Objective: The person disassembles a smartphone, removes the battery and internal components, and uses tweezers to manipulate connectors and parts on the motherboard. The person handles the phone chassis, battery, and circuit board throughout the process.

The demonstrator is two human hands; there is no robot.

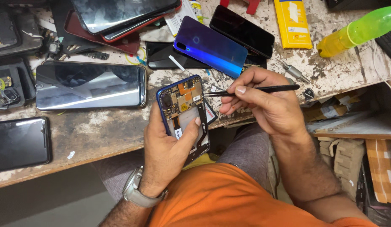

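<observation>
My left hand grips an opened blue-framed phone with its back off, showing the circuit board and orange flex parts; my thumb presses across its lower half. My right hand pinches a thin black tool like a pen, its metal tip touching the phone's upper right edge. A glossy blue-purple back cover lies on the worn bench just beyond the phone.
Several phones and dark screens lie around: a large one at left, a black one at the near left, a stack at the top. A yellow package, a yellow-green bottle and a small screwdriver sit at right.
</observation>
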